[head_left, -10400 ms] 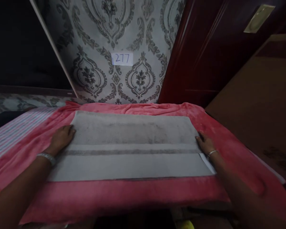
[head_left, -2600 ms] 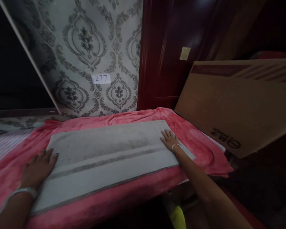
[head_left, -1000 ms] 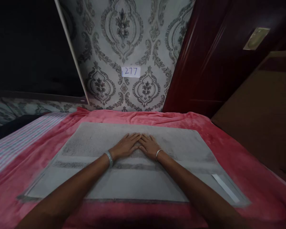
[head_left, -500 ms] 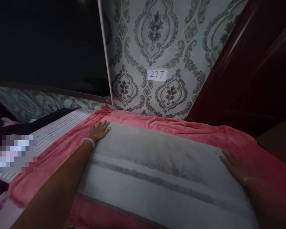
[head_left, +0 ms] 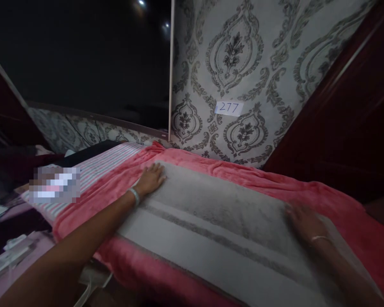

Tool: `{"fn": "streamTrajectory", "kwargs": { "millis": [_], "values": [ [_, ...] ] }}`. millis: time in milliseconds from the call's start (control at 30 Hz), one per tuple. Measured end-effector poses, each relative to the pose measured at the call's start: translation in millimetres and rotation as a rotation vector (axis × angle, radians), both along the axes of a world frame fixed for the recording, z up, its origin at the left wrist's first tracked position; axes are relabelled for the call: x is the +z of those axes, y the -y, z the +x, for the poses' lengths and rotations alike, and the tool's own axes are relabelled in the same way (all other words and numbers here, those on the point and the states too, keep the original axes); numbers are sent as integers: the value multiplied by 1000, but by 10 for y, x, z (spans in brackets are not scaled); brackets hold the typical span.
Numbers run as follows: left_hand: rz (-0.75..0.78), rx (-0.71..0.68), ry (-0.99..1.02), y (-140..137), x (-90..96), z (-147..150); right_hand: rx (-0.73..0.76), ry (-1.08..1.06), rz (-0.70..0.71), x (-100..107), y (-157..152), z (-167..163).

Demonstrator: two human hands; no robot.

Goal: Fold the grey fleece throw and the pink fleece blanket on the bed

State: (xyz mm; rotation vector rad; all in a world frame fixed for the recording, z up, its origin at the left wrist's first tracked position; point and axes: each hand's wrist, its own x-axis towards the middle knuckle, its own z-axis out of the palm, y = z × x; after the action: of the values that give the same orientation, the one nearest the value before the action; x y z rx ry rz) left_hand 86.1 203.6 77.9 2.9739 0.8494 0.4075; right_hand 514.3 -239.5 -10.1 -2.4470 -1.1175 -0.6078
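Observation:
A grey towel-like cloth (head_left: 211, 198) with a darker band across it lies spread flat over a pink plush blanket (head_left: 192, 157). My left hand (head_left: 150, 179), with a bracelet at the wrist, rests with spread fingers on the cloth's far left corner. On the right part of the same cloth is my right hand (head_left: 304, 219), blurred by motion. Its fingers look stretched out and low over the surface, and nothing shows in them.
The blanket covers a surface beside a patterned wall with a paper label (head_left: 229, 108) reading 277. A large dark screen (head_left: 83, 64) hangs at the left above a striped cloth (head_left: 102, 164). At lower left are white items (head_left: 11, 256) and a cable (head_left: 88, 290).
The view has turned left, shifting the scene rightward. My right hand has moved inward from the cloth's right edge onto it. My left hand remains at the far left corner.

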Motion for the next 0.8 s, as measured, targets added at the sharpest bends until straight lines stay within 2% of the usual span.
{"fn": "streamTrajectory", "kwargs": {
  "millis": [33, 100, 167, 267, 333, 433, 533, 667, 800],
  "values": [
    [-8, -52, -34, 99, -76, -94, 47, -55, -66, 70, -302, -303],
    [-12, -168, -89, 286, -249, -322, 287, -118, -226, 213, -931, -1018],
    [18, -229, -83, 432, -425, -564, 492, -154, -369, 351, -1511, -1770],
    [87, -190, 3, 551, -651, -840, 752, -180, -499, 491, -2183, -2663],
    [114, -134, 49, 585, -759, -927, 864, -180, -543, 516, -2524, -2958],
    [127, -83, 62, 614, -840, -943, 899, -163, -615, 486, -2952, -2916],
    [123, -81, 64, 639, -844, -917, 728, -160, -654, 450, -3294, -2515],
    [102, -70, 77, 662, -843, -910, 487, -198, -664, 453, -3581, -1977],
    [89, -11, 120, 673, -886, -915, 333, -240, -663, 524, -3743, -1769]
  ]
}}
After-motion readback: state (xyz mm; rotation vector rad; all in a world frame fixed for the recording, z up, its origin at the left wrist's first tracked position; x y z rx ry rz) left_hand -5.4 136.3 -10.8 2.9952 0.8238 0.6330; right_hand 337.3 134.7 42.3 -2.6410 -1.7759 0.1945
